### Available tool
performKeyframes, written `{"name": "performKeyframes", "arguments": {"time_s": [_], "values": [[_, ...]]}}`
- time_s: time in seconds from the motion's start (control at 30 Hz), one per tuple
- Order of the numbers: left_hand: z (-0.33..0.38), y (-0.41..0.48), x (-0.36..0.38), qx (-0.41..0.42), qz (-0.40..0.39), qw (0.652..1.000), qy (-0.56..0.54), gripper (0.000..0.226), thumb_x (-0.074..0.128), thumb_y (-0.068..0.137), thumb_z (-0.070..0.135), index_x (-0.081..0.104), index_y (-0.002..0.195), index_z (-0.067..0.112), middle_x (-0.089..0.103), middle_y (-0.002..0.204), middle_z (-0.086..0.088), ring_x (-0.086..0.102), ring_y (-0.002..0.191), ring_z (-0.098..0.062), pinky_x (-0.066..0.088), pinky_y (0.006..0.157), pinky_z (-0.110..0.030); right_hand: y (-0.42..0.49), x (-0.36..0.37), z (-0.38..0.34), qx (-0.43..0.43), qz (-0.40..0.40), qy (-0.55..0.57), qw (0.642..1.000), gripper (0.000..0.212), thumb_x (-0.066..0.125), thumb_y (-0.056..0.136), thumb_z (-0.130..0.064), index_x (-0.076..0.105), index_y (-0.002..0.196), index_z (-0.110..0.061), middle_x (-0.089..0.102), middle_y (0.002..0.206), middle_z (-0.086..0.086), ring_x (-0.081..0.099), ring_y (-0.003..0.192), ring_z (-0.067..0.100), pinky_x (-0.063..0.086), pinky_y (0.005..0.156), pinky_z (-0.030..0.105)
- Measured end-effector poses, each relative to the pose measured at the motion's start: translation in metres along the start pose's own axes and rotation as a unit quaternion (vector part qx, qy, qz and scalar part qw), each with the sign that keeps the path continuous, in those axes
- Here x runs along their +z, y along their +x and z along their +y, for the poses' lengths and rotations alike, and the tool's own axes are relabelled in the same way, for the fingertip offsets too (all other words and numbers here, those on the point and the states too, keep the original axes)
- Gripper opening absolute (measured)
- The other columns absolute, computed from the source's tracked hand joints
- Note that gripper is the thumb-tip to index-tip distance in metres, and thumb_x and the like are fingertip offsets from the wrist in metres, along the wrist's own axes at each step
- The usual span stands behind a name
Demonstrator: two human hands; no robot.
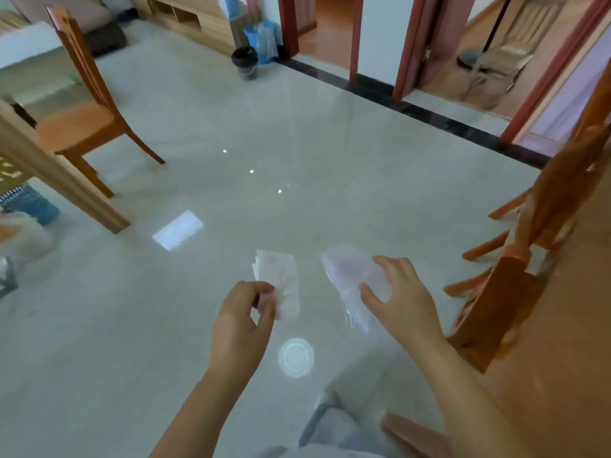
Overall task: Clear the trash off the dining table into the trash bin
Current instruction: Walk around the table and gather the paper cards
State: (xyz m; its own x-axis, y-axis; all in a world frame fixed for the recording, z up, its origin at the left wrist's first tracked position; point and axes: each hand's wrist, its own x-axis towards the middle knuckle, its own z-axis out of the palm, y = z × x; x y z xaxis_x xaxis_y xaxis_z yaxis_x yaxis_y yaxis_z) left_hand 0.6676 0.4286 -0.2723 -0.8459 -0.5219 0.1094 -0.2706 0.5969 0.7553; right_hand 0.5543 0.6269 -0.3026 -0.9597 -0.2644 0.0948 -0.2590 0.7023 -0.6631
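Note:
My left hand [243, 320] pinches a crumpled white tissue [281, 280] between thumb and fingers, held out over the floor. My right hand [401, 297] grips a clear plastic wrapper [350, 274] with a pinkish tint, its tail hanging below the hand. A small black trash bin [245, 62] with a dark liner stands far across the glossy tiled floor, beside a blue plastic bag. The wooden dining table [562, 325] edge is at my right. Both hands are well apart from the bin.
A wooden chair [82, 104] stands at the left by a light wooden table leg [59, 180]. Another wooden chair [515, 266] sits at the right against the table. Doorways with red frames [410, 44] open at the back. A low wooden cabinet [191, 18] lines the far wall.

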Motion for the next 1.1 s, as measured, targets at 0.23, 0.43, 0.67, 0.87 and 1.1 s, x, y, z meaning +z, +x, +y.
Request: {"name": "performKeyframes", "arguments": {"time_s": [0.23, 0.43, 0.67, 0.87, 1.1], "values": [[0.022, 0.139, 0.050, 0.033, -0.054, 0.997, -0.041, 0.020, 0.060, 0.083, 0.007, 0.057, 0.088, 0.025, 0.058, 0.076, 0.007, 0.052, 0.076, 0.006, 0.035, 0.061, -0.002, 0.083, -0.003, 0.017, 0.076, 0.058, -0.003, 0.995, 0.044, 0.063, 0.075, -0.034, 0.050, 0.116, -0.024, 0.051, 0.107, -0.003, 0.051, 0.087, 0.011, 0.037, 0.071, 0.023], [0.040, 0.280, 0.104, 0.095, -0.092, 0.989, -0.063, 0.017, 0.059, 0.083, 0.007, 0.058, 0.091, 0.022, 0.055, 0.078, 0.012, 0.051, 0.076, 0.006, 0.034, 0.063, -0.001, 0.198, 0.003, 0.020, 0.118, 0.110, -0.024, 0.987, 0.042, 0.063, 0.076, -0.032, 0.050, 0.115, -0.022, 0.051, 0.106, -0.002, 0.051, 0.087, 0.011, 0.036, 0.071, 0.023], [0.071, 0.453, 0.141, 0.200, -0.107, 0.973, -0.033, 0.016, 0.058, 0.083, 0.007, 0.058, 0.095, 0.019, 0.052, 0.078, 0.014, 0.050, 0.073, -0.004, 0.036, 0.067, -0.005, 0.366, 0.000, -0.007, 0.104, 0.154, -0.025, 0.982, 0.043, 0.065, 0.076, -0.031, 0.050, 0.115, -0.021, 0.052, 0.106, -0.001, 0.049, 0.084, 0.005, 0.042, 0.069, 0.023], [0.127, 0.542, 0.220, 0.206, -0.173, 0.959, -0.086, 0.016, 0.059, 0.084, 0.011, 0.057, 0.093, 0.023, 0.053, 0.078, 0.016, 0.051, 0.080, 0.006, 0.033, 0.069, -0.001, 0.448, -0.032, 0.037, 0.161, 0.173, -0.018, 0.971, 0.044, 0.064, 0.078, -0.029, 0.049, 0.118, -0.018, 0.053, 0.109, 0.003, 0.049, 0.086, 0.009, 0.042, 0.073, 0.024], [0.234, 0.621, 0.360, 0.286, -0.248, 0.920, -0.098, 0.014, 0.059, 0.085, 0.010, 0.058, 0.094, 0.020, 0.052, 0.078, 0.018, 0.051, 0.081, 0.006, 0.033, 0.071, 0.000, 0.533, -0.107, 0.154, 0.247, 0.247, -0.045, 0.936, 0.041, 0.062, 0.080, -0.033, 0.048, 0.117, -0.020, 0.054, 0.107, 0.001, 0.046, 0.087, 0.008, 0.038, 0.069, 0.019]]}}
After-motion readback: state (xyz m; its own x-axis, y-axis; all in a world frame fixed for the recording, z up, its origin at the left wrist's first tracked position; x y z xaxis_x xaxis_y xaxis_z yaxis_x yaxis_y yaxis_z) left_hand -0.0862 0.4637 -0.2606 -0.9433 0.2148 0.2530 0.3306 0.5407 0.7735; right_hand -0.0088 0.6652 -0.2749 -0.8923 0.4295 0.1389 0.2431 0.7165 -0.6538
